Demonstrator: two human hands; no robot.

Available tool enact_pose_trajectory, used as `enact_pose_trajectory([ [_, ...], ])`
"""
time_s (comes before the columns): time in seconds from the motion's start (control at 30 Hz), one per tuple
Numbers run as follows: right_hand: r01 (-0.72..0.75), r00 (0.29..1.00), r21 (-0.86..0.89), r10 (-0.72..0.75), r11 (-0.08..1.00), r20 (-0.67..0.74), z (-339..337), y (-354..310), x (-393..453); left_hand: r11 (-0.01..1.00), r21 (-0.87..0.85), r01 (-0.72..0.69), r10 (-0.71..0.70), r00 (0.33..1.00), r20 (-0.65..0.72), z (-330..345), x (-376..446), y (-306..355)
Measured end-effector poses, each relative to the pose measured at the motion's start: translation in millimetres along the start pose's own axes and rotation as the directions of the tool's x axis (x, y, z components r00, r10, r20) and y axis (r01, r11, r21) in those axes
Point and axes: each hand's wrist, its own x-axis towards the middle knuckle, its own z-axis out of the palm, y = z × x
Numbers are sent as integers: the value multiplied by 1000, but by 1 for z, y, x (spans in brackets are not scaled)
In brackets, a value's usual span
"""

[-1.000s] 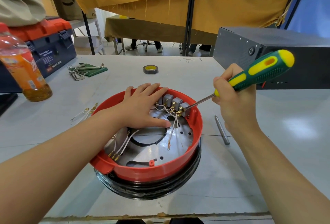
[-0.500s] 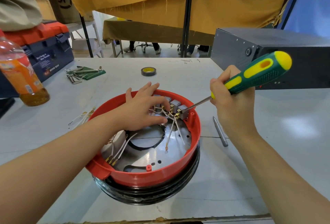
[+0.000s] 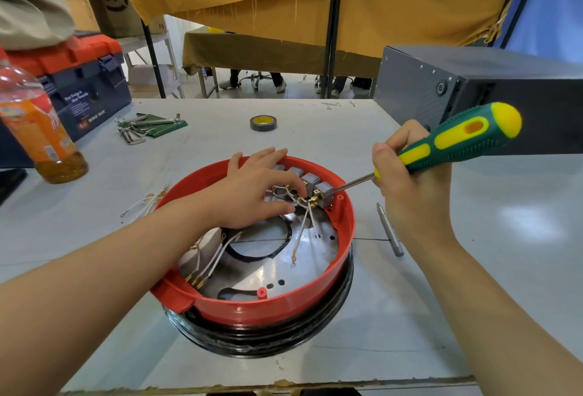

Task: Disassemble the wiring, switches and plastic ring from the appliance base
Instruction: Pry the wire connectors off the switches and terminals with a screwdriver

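The appliance base lies upside down on the table, with a red plastic ring [image 3: 277, 307] over a black rim [image 3: 268, 342] and a metal plate [image 3: 268, 269] inside. Grey switches [image 3: 317, 185] sit in a row at the ring's far wall, with white wires [image 3: 301, 231] hanging from their brass terminals. My left hand [image 3: 249, 193] reaches into the ring, its thumb and forefinger pinching the wires at the switches. My right hand [image 3: 407, 193] grips a green and yellow screwdriver [image 3: 457, 140], its tip at the rightmost switch's terminal.
Loose white wires [image 3: 142, 203] lie left of the ring. A metal rod [image 3: 389, 231] lies to the right. Further back are a tape roll [image 3: 263, 123], hex keys [image 3: 142, 127], an orange drink bottle [image 3: 41, 133], a toolbox [image 3: 79, 86] and a grey box [image 3: 473, 86].
My left hand went from lying flat over the ring to curling its fingers onto the wires at the switches. The screwdriver stays at the rightmost switch.
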Motion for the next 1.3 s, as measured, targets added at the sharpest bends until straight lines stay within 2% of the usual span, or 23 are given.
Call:
enact_pose_trajectory([
  [0.23,-122,992,87,125,989,-34,0,3,3,1000,8,-5,5,1000,2,0,0,2],
  [0.4,-250,953,267,286,930,-102,-2,9,4,1000,20,-1,0,1000,5,-1,0,2],
  [0.6,-187,980,153,196,970,-45,3,9,1,1000,12,6,-6,1000,-4,0,1,2],
  [0.83,-203,968,235,231,950,-95,-3,3,6,1000,-18,17,-17,1000,-4,-2,1,3],
  [1.0,-185,973,287,217,940,-82,1,-2,15,999,-43,19,-22,997,-72,-3,0,1],
  [1.3,-100,995,109,102,989,-13,19,1,22,1000,0,27,-27,998,-60,0,3,-3],
])
